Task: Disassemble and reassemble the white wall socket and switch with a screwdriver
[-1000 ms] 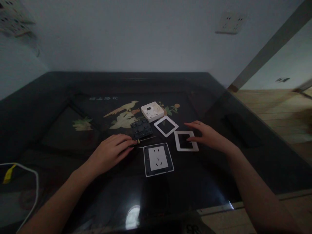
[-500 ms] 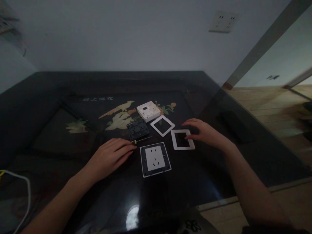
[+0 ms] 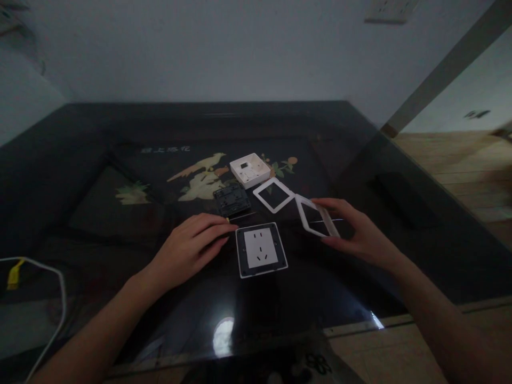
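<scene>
My right hand [image 3: 352, 229] grips a white square frame [image 3: 334, 226] by its right side, tilted with that side raised off the dark table. My left hand [image 3: 196, 242] rests at the left edge of a white socket panel with a black surround [image 3: 261, 248]; its fingers hang over the handle of a thin screwdriver [image 3: 242, 216], and whether they grip it is hard to see. Behind the panel lie a black plastic module [image 3: 231, 199] and a second white frame [image 3: 273, 195]. An open white box [image 3: 250, 169] sits farther back.
The glossy dark table [image 3: 160, 122] bears a bird and flower picture. A white cable with a yellow tag [image 3: 14, 274] lies at the left. A wall socket [image 3: 391, 10] is at the upper right, above the table, and wooden floor shows on the right.
My right hand has closed on the right white frame and lifted its right side. My left hand stays beside the socket panel. The whole view has shifted slightly.
</scene>
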`<action>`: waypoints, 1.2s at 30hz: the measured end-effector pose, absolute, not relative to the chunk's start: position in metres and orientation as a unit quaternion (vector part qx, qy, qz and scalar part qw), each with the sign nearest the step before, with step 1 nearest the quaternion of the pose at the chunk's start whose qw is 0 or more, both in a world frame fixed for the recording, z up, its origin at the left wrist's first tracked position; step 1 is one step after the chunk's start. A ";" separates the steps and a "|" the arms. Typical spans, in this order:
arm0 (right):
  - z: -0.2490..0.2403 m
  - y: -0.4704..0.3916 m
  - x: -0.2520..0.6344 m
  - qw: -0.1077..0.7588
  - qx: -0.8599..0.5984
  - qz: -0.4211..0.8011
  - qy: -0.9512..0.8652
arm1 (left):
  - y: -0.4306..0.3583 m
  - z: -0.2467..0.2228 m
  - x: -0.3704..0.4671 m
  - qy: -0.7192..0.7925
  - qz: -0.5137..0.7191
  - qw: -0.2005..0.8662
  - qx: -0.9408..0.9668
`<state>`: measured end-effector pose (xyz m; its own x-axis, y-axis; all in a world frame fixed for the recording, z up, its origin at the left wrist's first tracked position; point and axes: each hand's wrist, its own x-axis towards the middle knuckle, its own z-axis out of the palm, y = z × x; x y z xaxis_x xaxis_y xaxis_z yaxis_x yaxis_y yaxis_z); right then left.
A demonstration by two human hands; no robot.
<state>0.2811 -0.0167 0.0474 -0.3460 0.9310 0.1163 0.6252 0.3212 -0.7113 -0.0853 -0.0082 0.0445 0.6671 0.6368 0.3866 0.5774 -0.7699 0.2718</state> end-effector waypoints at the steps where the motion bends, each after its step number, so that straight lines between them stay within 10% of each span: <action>1: 0.055 -0.020 0.274 0.313 -0.471 0.403 -0.720 | -0.011 0.049 -0.081 0.342 0.253 0.093 0.900; 5: 0.073 -0.027 0.232 0.281 -0.251 0.772 -0.511 | -0.019 0.073 -0.061 0.386 0.329 0.228 0.831; 9: 0.071 -0.028 0.199 0.230 -0.188 0.876 -0.381 | -0.018 0.093 -0.045 0.414 0.335 0.432 0.728; 36: 0.059 -0.024 0.205 0.358 -0.348 0.737 -0.456 | -0.017 0.067 -0.044 0.478 0.382 0.555 0.564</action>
